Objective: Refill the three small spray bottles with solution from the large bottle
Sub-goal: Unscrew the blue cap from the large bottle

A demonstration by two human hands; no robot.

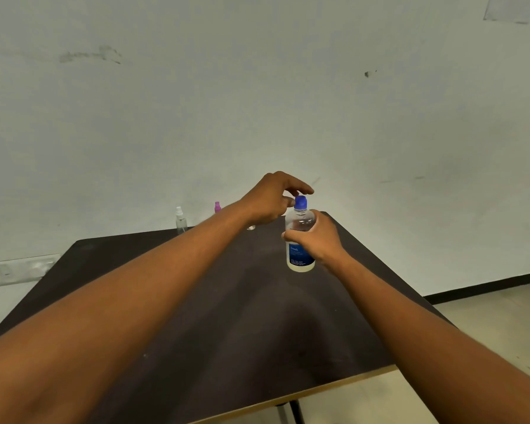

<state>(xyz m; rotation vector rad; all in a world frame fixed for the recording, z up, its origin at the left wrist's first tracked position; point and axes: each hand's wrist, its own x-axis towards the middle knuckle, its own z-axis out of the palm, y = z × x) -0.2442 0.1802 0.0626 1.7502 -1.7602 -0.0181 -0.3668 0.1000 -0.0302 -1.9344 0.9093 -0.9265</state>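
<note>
Head view. Large bottle (300, 237): clear smooth plastic cylinder, blue label, blue cap (300, 202), upright on far right part of dark matte bench (227, 316). Right hand (318, 240) wrapped round bottle's middle. Left hand (271, 198) curled over cap, fingertips pinching it. Clear spray bottle (180, 221) at far edge, slim, white nozzle. Pink-topped spray bottle (217, 207) beside it, mostly hidden behind left forearm. Third one: only a clear base (251, 228) visible under left wrist.

Dark table (227, 316) against a scuffed white wall (257, 102) (pale floor (487, 316)).
</note>
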